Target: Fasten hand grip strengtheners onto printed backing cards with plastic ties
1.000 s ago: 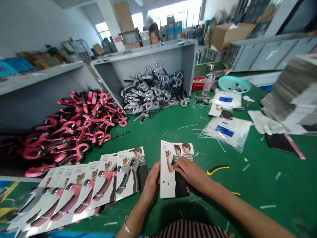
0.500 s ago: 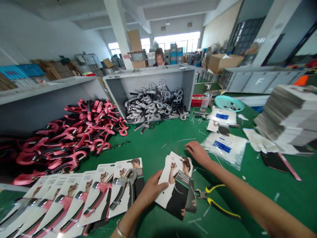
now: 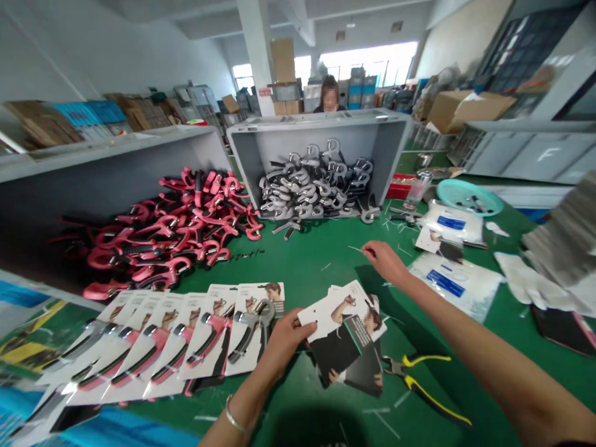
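Observation:
My left hand (image 3: 289, 338), with a bangle at the wrist, grips a printed backing card (image 3: 339, 329) between thumb and fingers. It tilts over more cards (image 3: 365, 372) lying beneath it. Past the cards, my right hand (image 3: 384, 262) pinches a thin whitish cable tie (image 3: 356, 248) above the green table. Yellow-and-black cutting pliers (image 3: 426, 382) lie open below my right forearm. To the left of my left hand, a grey hand grip strengthener (image 3: 251, 326) is mounted on a card, beside an overlapping row of carded pink strengtheners (image 3: 212, 335) and grey ones.
A grey crate (image 3: 242, 161) on its side holds loose grey strengtheners; another (image 3: 41, 177) holds pink ones. Plastic bags of ties (image 3: 454, 282), a turquoise plate (image 3: 493, 208), a white glove (image 3: 521, 276) and paper stacks (image 3: 565, 230) lie rightward. A person (image 3: 330, 96) is behind the crate.
My left hand has turned the top card so it lies more slantwise over the others. My right hand now has a cable tie pinched in its fingertips. The whole view has shifted left.

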`<state>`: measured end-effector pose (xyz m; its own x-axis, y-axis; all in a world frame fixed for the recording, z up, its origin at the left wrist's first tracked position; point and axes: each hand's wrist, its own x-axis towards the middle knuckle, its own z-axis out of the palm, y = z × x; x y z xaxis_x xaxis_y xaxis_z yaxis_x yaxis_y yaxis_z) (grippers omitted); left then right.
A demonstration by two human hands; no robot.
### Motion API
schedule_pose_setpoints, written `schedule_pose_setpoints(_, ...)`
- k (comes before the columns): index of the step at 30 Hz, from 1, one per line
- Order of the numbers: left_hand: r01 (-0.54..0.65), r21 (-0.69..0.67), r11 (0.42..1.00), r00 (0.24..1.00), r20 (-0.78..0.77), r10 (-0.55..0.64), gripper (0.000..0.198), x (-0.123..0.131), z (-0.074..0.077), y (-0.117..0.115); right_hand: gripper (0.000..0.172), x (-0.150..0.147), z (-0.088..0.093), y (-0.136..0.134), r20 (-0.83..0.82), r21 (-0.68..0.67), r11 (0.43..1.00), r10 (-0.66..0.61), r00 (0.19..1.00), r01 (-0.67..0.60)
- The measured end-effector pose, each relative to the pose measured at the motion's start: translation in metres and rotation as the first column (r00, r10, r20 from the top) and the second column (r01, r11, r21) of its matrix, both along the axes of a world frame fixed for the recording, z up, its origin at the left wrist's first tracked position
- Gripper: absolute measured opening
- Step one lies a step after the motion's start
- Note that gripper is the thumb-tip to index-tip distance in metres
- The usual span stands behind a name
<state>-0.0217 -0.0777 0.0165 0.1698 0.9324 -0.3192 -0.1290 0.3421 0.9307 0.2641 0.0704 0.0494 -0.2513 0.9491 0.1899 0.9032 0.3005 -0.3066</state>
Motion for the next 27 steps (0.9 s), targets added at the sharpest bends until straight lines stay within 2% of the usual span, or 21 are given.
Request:
schedule_pose_setpoints(2,0.041,0.070,0.997,0.999,-0.013,-0.040,0.037,0.004,0.007,0.000,0.021,-0.008,0.006,-0.042,-0.060,-0.004,0.999,0.044,0.997,-0.044)
schedule_pose_setpoints(4,0.061,0.142,0.988,0.998,-0.024,-0.058,0.034,0.008,0.012,-0.001,0.018,-0.019,0.009,-0.091,-0.193,-0.005,0.994,0.108,0.975,-0.110)
schedule_pose_setpoints(6,0.077,0.193,0.978,0.995,-0.083,-0.062,0.032,0.012,0.016,-0.004,0.016,-0.030,0.011,-0.131,-0.218,0.033,0.985,0.171,0.961,-0.168)
schedule_pose_setpoints(8,0.092,0.220,0.971,0.987,-0.146,-0.060,0.033,0.015,0.019,-0.007,0.016,-0.039,0.014,-0.155,-0.179,0.077,0.973,0.226,0.957,-0.216)
schedule_pose_setpoints(10,0.106,0.239,0.965,0.980,-0.189,-0.061,0.033,0.017,0.021,-0.009,0.016,-0.044,0.018,-0.161,-0.113,0.102,0.963,0.260,0.959,-0.249)
schedule_pose_setpoints(15,0.146,0.321,0.936,0.958,-0.283,-0.052,0.032,0.018,0.026,-0.012,0.013,-0.048,0.027,-0.151,0.055,0.115,0.952,0.280,0.959,-0.284)
schedule_pose_setpoints(22,0.208,0.547,0.811,0.909,-0.414,0.046,0.028,0.023,0.032,-0.009,0.008,-0.067,0.038,-0.151,0.274,0.203,0.913,0.293,0.916,-0.353)
schedule_pose_setpoints(25,0.250,0.572,0.781,0.907,-0.420,0.017,0.030,0.025,0.043,-0.006,0.010,-0.070,0.048,-0.146,0.291,0.197,0.893,0.340,0.894,-0.404)
schedule_pose_setpoints(27,0.292,0.547,0.784,0.911,-0.410,-0.053,0.029,0.024,0.054,-0.003,0.010,-0.066,0.054,-0.140,0.221,0.158,0.883,0.405,0.887,-0.443)
